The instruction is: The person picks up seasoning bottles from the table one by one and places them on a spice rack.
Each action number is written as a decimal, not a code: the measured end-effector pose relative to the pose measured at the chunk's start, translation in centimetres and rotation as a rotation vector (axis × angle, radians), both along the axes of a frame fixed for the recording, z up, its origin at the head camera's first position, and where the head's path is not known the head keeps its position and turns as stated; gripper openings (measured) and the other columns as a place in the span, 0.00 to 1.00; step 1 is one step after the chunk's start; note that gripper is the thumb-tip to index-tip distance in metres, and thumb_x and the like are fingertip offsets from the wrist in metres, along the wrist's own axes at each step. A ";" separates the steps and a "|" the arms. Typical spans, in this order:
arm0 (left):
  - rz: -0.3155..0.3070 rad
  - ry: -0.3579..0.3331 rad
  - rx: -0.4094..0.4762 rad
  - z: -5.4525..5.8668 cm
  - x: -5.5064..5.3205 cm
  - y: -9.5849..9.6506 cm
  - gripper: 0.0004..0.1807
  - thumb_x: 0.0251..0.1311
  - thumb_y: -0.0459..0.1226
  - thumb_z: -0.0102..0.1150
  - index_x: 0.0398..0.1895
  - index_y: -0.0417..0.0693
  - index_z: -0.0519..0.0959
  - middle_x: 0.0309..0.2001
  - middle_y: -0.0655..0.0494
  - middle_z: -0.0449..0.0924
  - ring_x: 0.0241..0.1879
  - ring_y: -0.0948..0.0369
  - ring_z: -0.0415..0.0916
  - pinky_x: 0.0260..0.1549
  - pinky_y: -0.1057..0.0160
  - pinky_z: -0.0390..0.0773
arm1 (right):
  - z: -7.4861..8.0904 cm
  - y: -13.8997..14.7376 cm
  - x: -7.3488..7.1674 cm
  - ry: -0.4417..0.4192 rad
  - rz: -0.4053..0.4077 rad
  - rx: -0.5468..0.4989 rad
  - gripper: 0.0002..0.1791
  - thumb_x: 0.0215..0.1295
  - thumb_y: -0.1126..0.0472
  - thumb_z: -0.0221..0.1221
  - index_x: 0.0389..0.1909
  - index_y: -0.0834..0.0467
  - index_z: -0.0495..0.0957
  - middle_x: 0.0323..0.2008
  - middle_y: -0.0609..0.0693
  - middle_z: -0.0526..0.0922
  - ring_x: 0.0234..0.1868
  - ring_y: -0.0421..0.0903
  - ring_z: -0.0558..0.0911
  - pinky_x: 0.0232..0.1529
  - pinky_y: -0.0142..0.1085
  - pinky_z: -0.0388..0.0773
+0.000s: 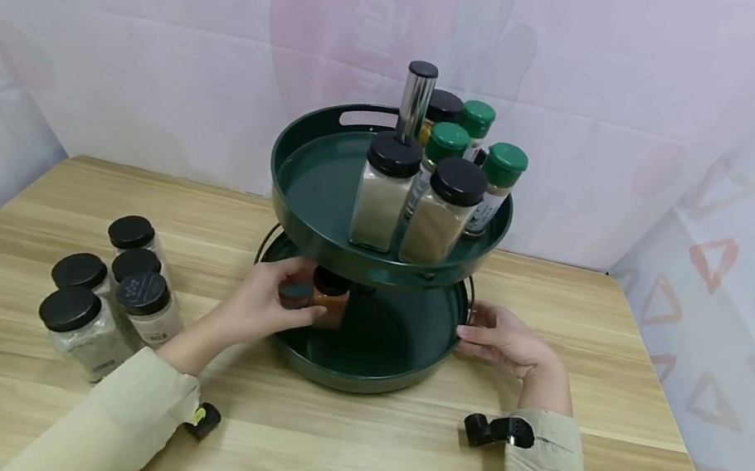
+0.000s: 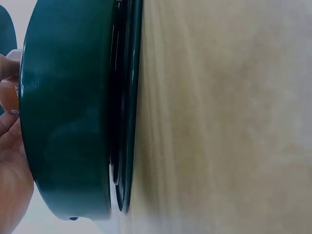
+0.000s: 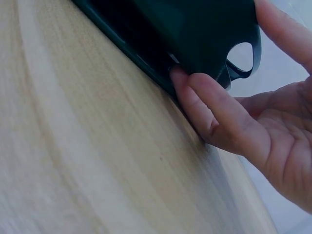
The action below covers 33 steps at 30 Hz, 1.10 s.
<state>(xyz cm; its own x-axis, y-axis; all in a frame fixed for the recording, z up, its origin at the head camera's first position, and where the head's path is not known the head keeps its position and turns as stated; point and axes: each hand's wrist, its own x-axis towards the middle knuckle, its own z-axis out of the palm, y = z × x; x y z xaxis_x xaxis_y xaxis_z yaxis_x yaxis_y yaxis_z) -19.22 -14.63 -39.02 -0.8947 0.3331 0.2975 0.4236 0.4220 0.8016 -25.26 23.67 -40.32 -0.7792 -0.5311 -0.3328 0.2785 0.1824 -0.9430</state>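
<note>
A two-tier dark green turntable rack stands mid-table; its lower tray (image 1: pixel 390 381) sits under the upper tray (image 1: pixel 307 225). My left hand (image 1: pixel 266 296) reaches in between the tiers from the left and grips a spice jar (image 1: pixel 332 307) with orange-red contents and a black lid. In the left wrist view the spice jar (image 2: pixel 9 95) shows between thumb and fingers behind the tray wall (image 2: pixel 68 112). On the right side my right hand (image 1: pixel 506 342) holds the lower tray's rim. Its fingers (image 3: pixel 226 109) bend against the tray's underside, with the thumb up at the rim near a handle cutout.
Several black-lidded spice jars (image 1: pixel 94 337) stand grouped on the wooden table (image 1: pixel 337 464) at left. The upper tray bears black-lidded jars (image 1: pixel 381 207) and green-capped bottles (image 1: pixel 493 197) around a chrome post (image 1: pixel 414 103). Patterned cloth (image 1: pixel 172 65) hangs behind.
</note>
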 end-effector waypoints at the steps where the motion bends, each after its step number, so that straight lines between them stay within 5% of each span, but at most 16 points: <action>1: 0.004 -0.002 0.007 0.0 -0.1 -0.1 0.22 0.57 0.34 0.69 0.55 0.43 0.77 0.46 0.48 0.83 0.46 0.53 0.84 0.45 0.61 0.86 | 0.0 0.0 0.0 0.000 0.001 -0.001 0.49 0.69 0.67 0.58 0.76 0.71 0.33 0.75 0.72 0.47 0.56 0.41 0.77 0.57 0.30 0.80; 33: 0.057 -0.113 -0.075 0.1 -1.3 -1.7 0.23 0.62 0.36 0.65 0.59 0.41 0.73 0.51 0.44 0.81 0.54 0.50 0.81 0.56 0.49 0.81 | -0.1 0.0 0.0 0.015 0.002 -0.008 0.49 0.69 0.67 0.57 0.76 0.72 0.32 0.74 0.74 0.46 0.55 0.40 0.77 0.56 0.30 0.80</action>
